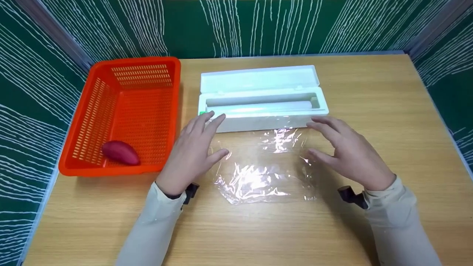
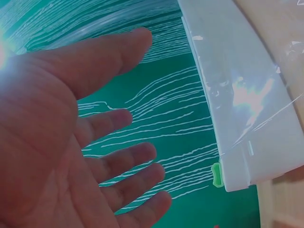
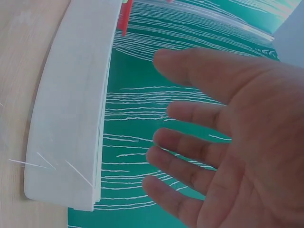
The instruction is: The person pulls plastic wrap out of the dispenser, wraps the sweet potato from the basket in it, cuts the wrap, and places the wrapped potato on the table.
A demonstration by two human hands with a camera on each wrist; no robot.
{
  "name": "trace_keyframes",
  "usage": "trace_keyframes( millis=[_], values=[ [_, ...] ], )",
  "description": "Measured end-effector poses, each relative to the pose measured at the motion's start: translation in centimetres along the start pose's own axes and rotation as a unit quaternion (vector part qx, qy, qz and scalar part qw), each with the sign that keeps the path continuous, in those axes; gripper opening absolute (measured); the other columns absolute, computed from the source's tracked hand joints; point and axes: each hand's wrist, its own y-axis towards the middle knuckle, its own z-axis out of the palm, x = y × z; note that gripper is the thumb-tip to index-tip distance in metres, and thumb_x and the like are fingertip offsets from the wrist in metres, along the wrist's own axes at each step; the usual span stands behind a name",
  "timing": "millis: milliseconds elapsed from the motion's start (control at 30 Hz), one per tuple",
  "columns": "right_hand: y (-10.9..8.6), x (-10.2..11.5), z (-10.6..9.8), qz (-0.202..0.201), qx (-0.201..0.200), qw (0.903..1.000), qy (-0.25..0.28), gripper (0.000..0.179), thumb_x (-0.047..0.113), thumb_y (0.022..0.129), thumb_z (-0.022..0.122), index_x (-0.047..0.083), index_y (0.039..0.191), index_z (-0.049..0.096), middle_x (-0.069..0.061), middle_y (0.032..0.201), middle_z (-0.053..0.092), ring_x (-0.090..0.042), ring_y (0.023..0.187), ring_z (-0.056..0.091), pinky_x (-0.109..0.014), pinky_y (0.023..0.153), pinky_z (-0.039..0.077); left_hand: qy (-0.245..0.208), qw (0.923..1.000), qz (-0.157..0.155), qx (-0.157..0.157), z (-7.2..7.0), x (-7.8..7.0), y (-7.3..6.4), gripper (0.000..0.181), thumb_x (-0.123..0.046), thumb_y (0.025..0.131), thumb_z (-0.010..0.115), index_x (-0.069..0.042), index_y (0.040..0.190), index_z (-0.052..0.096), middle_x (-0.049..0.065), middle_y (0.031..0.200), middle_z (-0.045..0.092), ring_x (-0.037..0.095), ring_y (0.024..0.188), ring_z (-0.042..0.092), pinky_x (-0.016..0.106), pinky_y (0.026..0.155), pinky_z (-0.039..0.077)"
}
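The left hand (image 1: 192, 149) and right hand (image 1: 345, 151) are released, fingers spread, on either side of clear film (image 1: 251, 181); whether they touch it, I cannot tell. On its far side sits an open white box (image 1: 266, 123) with a roll (image 1: 258, 108) inside. Left, an orange basket (image 1: 118, 170) holds a dark-red oval object (image 1: 120, 152). The wood-grain table (image 1: 388, 111) meets green walls (image 1: 184, 37) streaked with white lines.

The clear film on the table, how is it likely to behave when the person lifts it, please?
The clear film will probably be floppy, since it looks wrinkled over the table. It is likely very light, because it seems thin and the wood shows through. Its creased near edge may fold onto itself.
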Motion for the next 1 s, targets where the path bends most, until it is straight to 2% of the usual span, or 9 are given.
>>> trace_keyframes(
  millis=[467, 800, 1000],
  values=[
    [-0.35, -0.26, -0.64, 0.008, 0.013, 0.9996, -0.023, 0.071, 0.019, 0.085, 0.087, 0.008, 0.147, 0.055, -0.016, 0.149, 0.052, -0.04, 0.132, 0.054, -0.062, 0.104, 0.047, -0.01, 0.9998, -0.017, 0.005, 0.13, 0.12, 0.08, 0.085, -0.039, 0.089, 0.083, -0.016, 0.159, 0.04, 0.014, 0.16, 0.038, 0.033, 0.148, 0.035, 0.052, 0.122, 0.029],
    [-0.28, -0.39, -0.24, -0.009, 0.005, 0.9996, -0.025, 0.068, 0.022, 0.087, 0.085, 0.005, 0.146, 0.056, -0.018, 0.146, 0.054, -0.041, 0.132, 0.054, -0.062, 0.103, 0.047, -0.005, 0.9997, -0.021, 0.009, 0.07, 0.17, -0.02, 0.084, -0.038, 0.089, 0.083, -0.016, 0.158, 0.042, 0.014, 0.16, 0.039, 0.033, 0.147, 0.036, 0.052, 0.121, 0.031],
    [-0.24, -0.38, -0.22, 0.007, 0.016, 0.9995, -0.027, 0.068, 0.021, 0.087, 0.085, 0.006, 0.146, 0.056, -0.019, 0.147, 0.053, -0.042, 0.132, 0.053, -0.063, 0.104, 0.046, 0.001, 0.9995, -0.029, 0.009, 0.13, 0.22, 0.1, 0.082, -0.037, 0.088, 0.083, -0.016, 0.157, 0.044, 0.015, 0.159, 0.04, 0.034, 0.147, 0.036, 0.052, 0.121, 0.031]
  ],
)
